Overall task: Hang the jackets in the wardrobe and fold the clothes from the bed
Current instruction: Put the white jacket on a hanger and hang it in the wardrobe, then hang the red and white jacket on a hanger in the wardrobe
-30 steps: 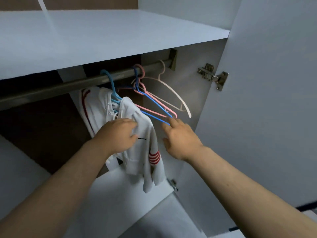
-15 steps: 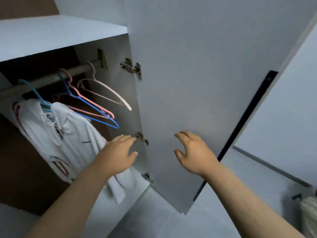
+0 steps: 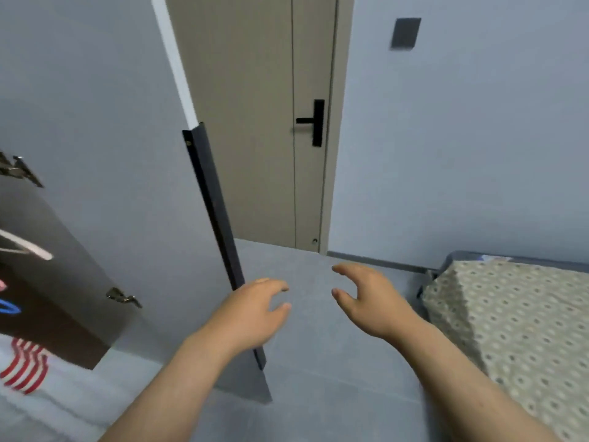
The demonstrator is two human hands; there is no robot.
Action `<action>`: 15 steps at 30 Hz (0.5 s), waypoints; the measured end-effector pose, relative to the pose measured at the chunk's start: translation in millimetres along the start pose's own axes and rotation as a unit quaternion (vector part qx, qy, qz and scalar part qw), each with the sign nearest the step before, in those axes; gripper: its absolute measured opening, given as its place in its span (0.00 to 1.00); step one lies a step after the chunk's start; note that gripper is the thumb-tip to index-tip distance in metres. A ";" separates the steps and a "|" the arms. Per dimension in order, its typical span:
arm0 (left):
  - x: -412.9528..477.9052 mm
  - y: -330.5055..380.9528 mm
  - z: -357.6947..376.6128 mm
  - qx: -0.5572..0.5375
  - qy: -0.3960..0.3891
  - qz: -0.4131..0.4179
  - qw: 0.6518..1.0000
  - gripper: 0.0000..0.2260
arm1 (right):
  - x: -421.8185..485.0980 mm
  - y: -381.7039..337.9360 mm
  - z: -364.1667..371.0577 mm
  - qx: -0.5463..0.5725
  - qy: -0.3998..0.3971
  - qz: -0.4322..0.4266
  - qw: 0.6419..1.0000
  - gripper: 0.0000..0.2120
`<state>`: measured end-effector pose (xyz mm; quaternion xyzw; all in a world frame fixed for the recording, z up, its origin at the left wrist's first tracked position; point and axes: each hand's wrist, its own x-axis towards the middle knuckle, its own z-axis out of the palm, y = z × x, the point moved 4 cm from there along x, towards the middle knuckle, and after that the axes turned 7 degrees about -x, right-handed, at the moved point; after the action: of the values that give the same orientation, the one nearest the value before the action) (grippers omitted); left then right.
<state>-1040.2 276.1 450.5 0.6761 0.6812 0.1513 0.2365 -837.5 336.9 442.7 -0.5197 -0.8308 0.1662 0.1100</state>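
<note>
Room: grey floor [image 3: 318,362] and pale walls, with a beige room door [image 3: 255,122] shut at the back; it has a black lever handle [image 3: 314,122].
Wall: a dark square plate [image 3: 405,33] sits high to the right of the room door, blurred.
Wardrobe door [image 3: 111,138]: stands open on the left, its inner white face to the camera; a black edge strip [image 3: 213,212] runs down its free edge.
Hinges: one metal hinge [image 3: 19,170] is high at the left edge and another [image 3: 122,296] is lower down, both on the wardrobe door's inner side.
Jacket [image 3: 25,365]: white with red stripes, only a part of it showing at the lower left corner, inside the wardrobe opening.
Hangers: a white hanger [image 3: 28,248] and a bit of a blue hanger [image 3: 8,306] show at the left edge, above the jacket.
Bed [image 3: 510,314]: at the right, a corner in view, covered with a beige dotted sheet.
Left hand [image 3: 251,311]: held out over the floor, fingers loosely curled, holding nothing; it overlaps the black edge strip, and I cannot tell whether it touches it.
Right hand [image 3: 366,301]: held out beside the left with a gap between them, fingers and thumb bent in a loose claw, holding nothing, near the bed corner but apart from it.
</note>
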 end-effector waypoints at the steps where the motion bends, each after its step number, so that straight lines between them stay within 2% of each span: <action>1: 9.8 19.4 11.1 -0.016 -0.024 0.018 0.999 0.19 | -9.7 19.0 -8.5 0.010 0.009 0.027 1.000 0.23; 3: 31.6 54.6 29.5 -0.026 -0.060 0.050 0.997 0.20 | -30.1 54.9 -24.5 0.017 0.024 0.072 0.997 0.23; 8: 90.9 142.8 70.2 0.030 -0.100 0.159 0.982 0.21 | -85.8 144.5 -59.0 0.013 0.073 0.200 0.977 0.25; 15: 156.3 270.1 138.1 0.083 -0.176 0.303 0.933 0.21 | -159.7 241.4 -101.4 0.010 0.128 0.352 0.927 0.22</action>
<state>-733.9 426.3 457.7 0.8834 0.4017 0.0375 0.2385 -532.3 307.2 440.2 -0.7944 -0.5717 0.1345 0.1545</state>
